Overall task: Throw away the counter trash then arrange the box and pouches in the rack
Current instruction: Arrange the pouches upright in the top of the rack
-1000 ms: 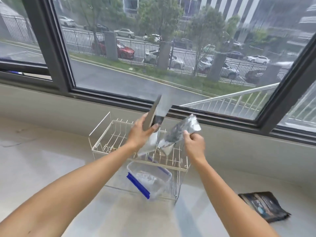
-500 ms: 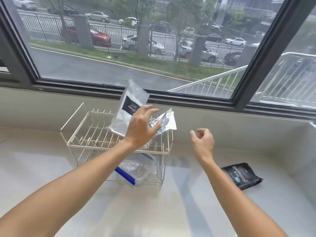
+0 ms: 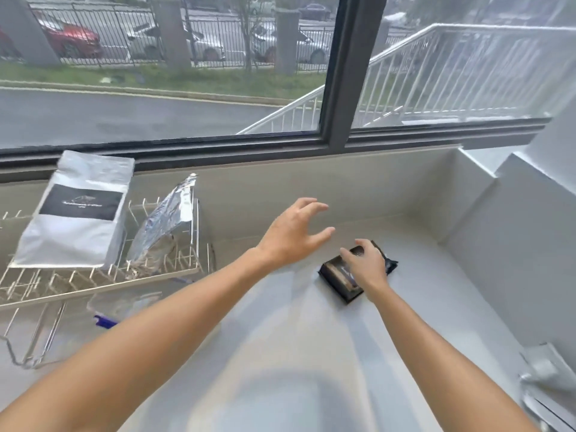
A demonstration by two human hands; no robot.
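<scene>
Pale stone counter carries a white wire dish rack at left. In the rack's top tier: a white matte pouch with a black label and a crinkled silver foil pouch, both leaning. Left hand hovers spread, empty. Right hand lies on the black glossy pouch on the counter; grip closure cannot be told. Risk: slick film slips from a shallow pinch; inserting it may tip the leaning pouches.

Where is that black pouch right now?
In the head view, the black pouch lies flat on the white counter, right of centre, under the right hand and well to the right of the wire rack.
</scene>
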